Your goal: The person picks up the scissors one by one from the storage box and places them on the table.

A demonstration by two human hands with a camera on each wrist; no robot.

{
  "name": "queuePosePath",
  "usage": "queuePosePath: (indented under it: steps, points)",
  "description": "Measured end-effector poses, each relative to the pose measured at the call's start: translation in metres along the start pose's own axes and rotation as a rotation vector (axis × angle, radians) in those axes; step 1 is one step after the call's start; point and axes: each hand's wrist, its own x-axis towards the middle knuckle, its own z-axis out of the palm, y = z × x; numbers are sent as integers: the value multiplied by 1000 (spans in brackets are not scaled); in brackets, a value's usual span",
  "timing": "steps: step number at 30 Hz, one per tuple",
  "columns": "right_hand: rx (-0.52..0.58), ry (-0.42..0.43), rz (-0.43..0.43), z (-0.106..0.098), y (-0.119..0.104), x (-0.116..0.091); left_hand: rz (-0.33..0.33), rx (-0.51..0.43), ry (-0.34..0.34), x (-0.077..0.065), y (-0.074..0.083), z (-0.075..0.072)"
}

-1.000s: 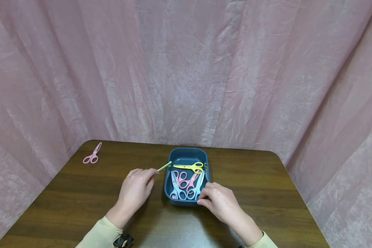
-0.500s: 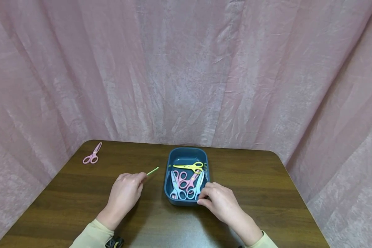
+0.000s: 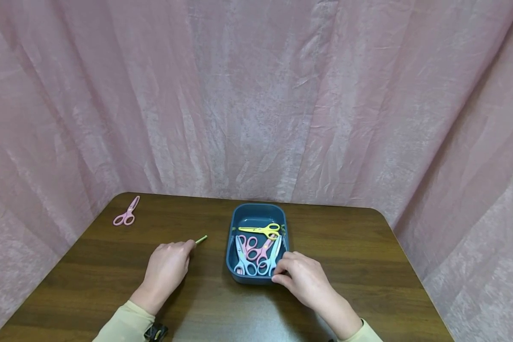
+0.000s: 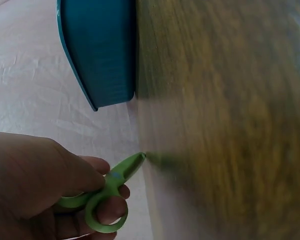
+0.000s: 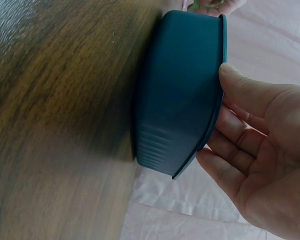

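Observation:
Near the middle of the table, my left hand [image 3: 166,268] grips a pair of green scissors [image 4: 124,170] by the handles. In the left wrist view their tip points down close to the tabletop; from the head only a short green end shows. My right hand [image 3: 304,279] pinches the rim of a dark blue box [image 5: 187,75] at its near right corner, thumb on the outside. Inside the box lie yellow scissors [image 3: 254,230], pink scissors [image 3: 264,249] and light blue scissors [image 3: 241,259], some overlapping.
Another pair of pink scissors [image 3: 130,211] lies alone at the far left of the brown wooden table [image 3: 346,237]. Behind the table hangs a pink curtain [image 3: 256,104], which also runs along both sides.
My left hand has moved left, away from the box, and lower with the green scissors. The right hand stays at the box corner.

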Motion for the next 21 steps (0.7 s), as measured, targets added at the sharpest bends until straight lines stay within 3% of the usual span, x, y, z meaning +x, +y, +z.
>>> queuePosePath:
  steps: [8, 16, 21]
  points:
    - [5, -5, 0, 0, 0, 0, -27, 18, -84, -3, 3, 2]
    - [-1, -2, 1, -1, -1, 0, 16, 45, -122, -3, 11, 3]
    - [3, -9, 4, 0, -1, 0, 15, 46, -189, -3, 16, 4]
